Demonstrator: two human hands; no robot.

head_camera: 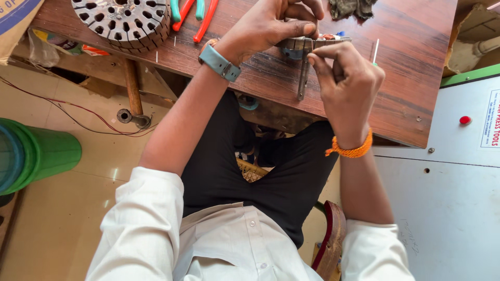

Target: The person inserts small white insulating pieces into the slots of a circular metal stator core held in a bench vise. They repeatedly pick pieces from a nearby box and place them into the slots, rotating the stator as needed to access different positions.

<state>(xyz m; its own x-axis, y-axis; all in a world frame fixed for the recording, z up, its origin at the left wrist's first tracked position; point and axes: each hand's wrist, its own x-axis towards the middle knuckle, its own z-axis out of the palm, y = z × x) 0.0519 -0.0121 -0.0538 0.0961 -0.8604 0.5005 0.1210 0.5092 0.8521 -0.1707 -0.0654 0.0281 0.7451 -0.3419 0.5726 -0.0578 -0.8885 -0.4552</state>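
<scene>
A small metal tool (304, 62), a T-shaped gauge or cutter by its look, is being held at the upper centre of the frame on the wooden workbench (406, 99). Its crossbar is being pinched by the left hand (271, 26), fingers curled together over it. The right hand (346, 78) is being kept just below, fingertips pressed together, perhaps on something too small to tell. Should either pinch loosen, the tool is likely to be tipped off the bench edge, toward the lap.
</scene>
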